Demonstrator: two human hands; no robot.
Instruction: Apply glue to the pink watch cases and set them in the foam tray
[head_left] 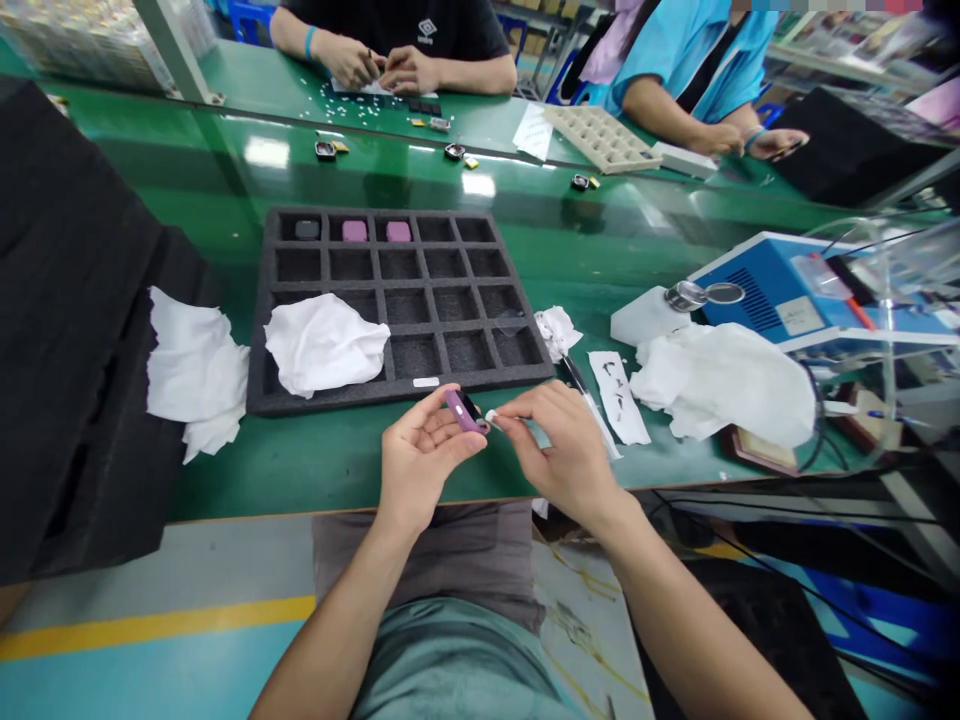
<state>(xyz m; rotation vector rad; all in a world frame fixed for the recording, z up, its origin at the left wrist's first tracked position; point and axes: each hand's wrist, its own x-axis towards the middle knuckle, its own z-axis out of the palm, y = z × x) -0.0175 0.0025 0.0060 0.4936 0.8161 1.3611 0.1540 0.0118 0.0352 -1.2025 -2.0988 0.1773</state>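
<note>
Near the table's front edge, my left hand (420, 455) grips a purple watch case (460, 410) between thumb and fingers, its dark face turned toward the right. My right hand (559, 440) pinches a small white piece (491, 417) close beside the case; whether the two touch is hard to tell. Beyond my hands lies a black foam tray (409, 390) with square compartments. Its back row holds a dark case (307, 231) and two purple cases (355, 232) (398, 232). A crumpled white cloth (326, 345) covers the tray's front left part.
Another white cloth (196, 370) lies left of the tray beside black foam blocks (75, 320). To the right are a paper strip (619, 397), a white cloth (727, 385), a metal-lidded bottle (651, 315) and a blue machine (780, 290). Two people work across the green table (300, 470).
</note>
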